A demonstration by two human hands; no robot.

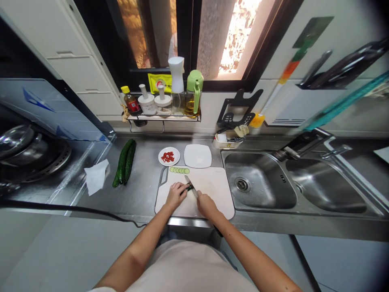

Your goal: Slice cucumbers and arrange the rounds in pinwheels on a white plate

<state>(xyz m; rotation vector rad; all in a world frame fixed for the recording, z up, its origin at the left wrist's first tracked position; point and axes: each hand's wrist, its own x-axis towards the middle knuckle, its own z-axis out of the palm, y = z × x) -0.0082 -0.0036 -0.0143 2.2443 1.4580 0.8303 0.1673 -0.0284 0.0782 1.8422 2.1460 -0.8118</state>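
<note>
My right hand [208, 206] is closed around the handle end of a knife [194, 191], whose blade points up and left over the white cutting board [212, 188]. Just left of the blade, the bent fingers of my left hand [175, 195] close on a small dark piece [189, 187], too small to name surely. A row of thin green cucumber slices [179, 170] lies along the board's upper left edge. Behind the board are a white plate with chopped red pieces [167, 157] and a bare white square plate [197, 156].
Whole cucumbers [124, 163] and a white paper [96, 177] lie to the left. A stove with a pot [22, 146] stands far left. The double sink [258, 178] is right of the board. A rack [164, 118] of bottles and jars hangs under the window.
</note>
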